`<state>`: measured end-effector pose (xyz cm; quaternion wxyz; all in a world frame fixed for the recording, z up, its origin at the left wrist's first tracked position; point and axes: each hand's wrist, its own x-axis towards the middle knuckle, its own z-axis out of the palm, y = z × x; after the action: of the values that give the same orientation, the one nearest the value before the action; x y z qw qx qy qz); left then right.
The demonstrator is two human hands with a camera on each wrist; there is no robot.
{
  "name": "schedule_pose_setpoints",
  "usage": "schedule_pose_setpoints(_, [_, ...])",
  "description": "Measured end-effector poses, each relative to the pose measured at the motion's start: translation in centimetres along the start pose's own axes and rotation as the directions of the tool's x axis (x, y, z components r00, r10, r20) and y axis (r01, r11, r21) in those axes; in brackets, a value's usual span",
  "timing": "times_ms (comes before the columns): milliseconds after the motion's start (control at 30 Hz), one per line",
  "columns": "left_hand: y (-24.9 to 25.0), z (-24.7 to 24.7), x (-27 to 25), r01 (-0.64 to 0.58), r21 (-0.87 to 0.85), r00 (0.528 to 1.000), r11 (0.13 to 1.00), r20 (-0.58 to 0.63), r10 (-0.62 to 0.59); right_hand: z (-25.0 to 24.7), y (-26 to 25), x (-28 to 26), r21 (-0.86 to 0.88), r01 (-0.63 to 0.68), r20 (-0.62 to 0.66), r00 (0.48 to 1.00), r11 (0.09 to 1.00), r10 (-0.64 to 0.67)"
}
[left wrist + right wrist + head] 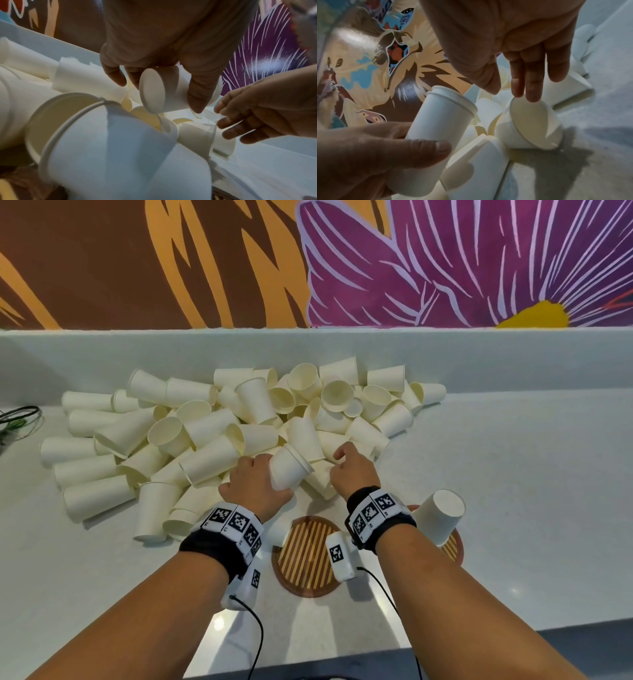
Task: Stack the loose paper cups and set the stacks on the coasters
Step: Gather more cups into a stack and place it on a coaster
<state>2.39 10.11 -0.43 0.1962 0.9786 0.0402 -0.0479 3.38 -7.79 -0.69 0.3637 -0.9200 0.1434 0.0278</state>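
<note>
A big heap of loose white paper cups (pixel 239 426) lies on the pale counter. My left hand (pixel 260 477) grips a short stack of nested cups (pixel 287 470) tilted over the heap's near edge; two rims show on this stack (pixel 440 121) in the right wrist view. My right hand (pixel 346 463) is just to its right, fingers (pixel 529 81) straight, their tips touching the rim of a cup lying on its side (pixel 530 121). A round striped wooden coaster (pixel 308 556) lies bare between my wrists. A second coaster (pixel 454 546) carries an upside-down cup (pixel 440 515).
A raised ledge (pixel 479 354) and a painted wall run behind the heap. Dark cables (pixel 20 419) lie at the far left. The counter's front edge (pixel 513 630) is near my elbows. Bare counter (pixel 531 474) stretches to the right.
</note>
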Motion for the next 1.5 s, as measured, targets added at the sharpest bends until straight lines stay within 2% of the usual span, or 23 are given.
schedule_pose_setpoints(167, [0.4, 0.2, 0.1, -0.014, 0.005, 1.0, 1.0, 0.009, 0.014, 1.2, 0.2, 0.4, -0.065, -0.019, 0.142, 0.989, 0.998, 0.028])
schedule_pose_setpoints(267, [0.4, 0.3, 0.2, -0.012, 0.001, 1.0, 1.0, 0.008, 0.012, 1.1, 0.3, 0.3, -0.008, -0.012, 0.171, 0.985, 1.0, 0.013])
schedule_pose_setpoints(333, [0.5, 0.3, 0.4, -0.004, -0.01, 1.0, 1.0, 0.013, 0.004, 0.7, 0.0, 0.3, 0.011, 0.015, 0.093, 0.996, 1.0, -0.016])
schedule_pose_setpoints(400, [0.5, 0.1, 0.5, 0.017, -0.007, 1.0, 1.0, 0.025, -0.016, -0.2, -0.8, 0.1, 0.047, 0.058, -0.064, 0.996, 0.997, -0.055])
schedule_pose_setpoints(500, [0.7, -0.3, 0.7, 0.032, 0.028, 0.998, 0.999, 0.048, -0.034, -2.2, -2.1, -0.3, 0.091, 0.187, -0.283, 0.946, 0.978, -0.154])
schedule_pose_setpoints(633, [1.0, -0.2, 0.9, 0.011, 0.048, 0.998, 0.999, 0.059, -0.014, -3.8, -3.7, -0.7, 0.122, 0.316, -0.41, 0.879, 0.941, -0.243])
schedule_pose_setpoints(700, [1.3, 0.1, 1.1, -0.019, 0.005, 0.998, 1.0, 0.053, 0.019, -3.8, -4.4, -1.0, 0.163, 0.355, -0.364, 0.889, 0.92, -0.279])
schedule_pose_setpoints(800, [1.7, 0.6, 1.6, -0.08, -0.07, 0.996, 0.994, 0.021, 0.082, -2.8, -4.8, -1.7, 0.214, 0.38, -0.185, 0.92, 0.9, -0.345])
schedule_pose_setpoints(867, [1.6, 1.0, 2.0, -0.095, -0.145, 0.995, 0.985, 0.009, 0.097, -2.2, -4.6, -1.9, 0.229, 0.38, -0.183, 0.921, 0.896, -0.344])
schedule_pose_setpoints(933, [1.1, 1.3, 2.5, -0.098, -0.204, 0.995, 0.974, 0.014, 0.103, -1.9, -3.7, -1.1, 0.189, 0.335, -0.278, 0.92, 0.923, -0.277])
schedule_pose_setpoints(1000, [0.5, 1.6, 2.7, -0.109, -0.227, 0.993, 0.968, 0.01, 0.114, -1.8, -2.1, 0.0, 0.078, 0.167, -0.303, 0.943, 0.983, -0.136])
schedule_pose_setpoints(1067, [0.2, 1.8, 2.9, -0.12, -0.232, 0.992, 0.965, 0.002, 0.124, -1.5, -0.4, 0.7, 0.009, -0.072, -0.22, 0.973, 0.997, 0.072])
schedule_pose_setpoints(1133, [0.1, 1.9, 2.8, -0.125, -0.225, 0.992, 0.966, 0.001, 0.128, -1.3, 0.7, 0.9, -0.003, -0.263, -0.114, 0.959, 0.965, 0.261])
schedule_pose_setpoints(1167, [0.1, 1.8, 2.7, -0.127, -0.222, 0.991, 0.967, 0.0, 0.13, -1.1, 1.0, 1.0, -0.003, -0.311, -0.059, 0.949, 0.951, 0.31])
schedule_pose_setpoints(1233, [0.0, 1.9, 2.5, -0.138, -0.217, 0.99, 0.966, 0.002, 0.142, -0.9, 1.2, 1.1, -0.02, -0.295, 0.042, 0.954, 0.955, 0.295])
schedule_pose_setpoints(1300, [0.0, 1.8, 2.3, -0.138, -0.224, 0.99, 0.965, 0.003, 0.143, -0.9, 0.9, 1.1, -0.026, -0.206, 0.032, 0.978, 0.978, 0.207])
schedule_pose_setpoints(1367, [0.0, 1.5, 2.2, -0.125, -0.231, 0.992, 0.965, 0.002, 0.129, -1.2, 0.3, 0.8, -0.016, -0.158, -0.075, 0.985, 0.987, 0.157])
schedule_pose_setpoints(1500, [0.1, 1.1, 2.0, -0.113, -0.229, 0.993, 0.967, -0.004, 0.115, -3.0, -0.9, 0.0, -0.168, -0.046, -0.307, 0.952, 0.985, -0.008])
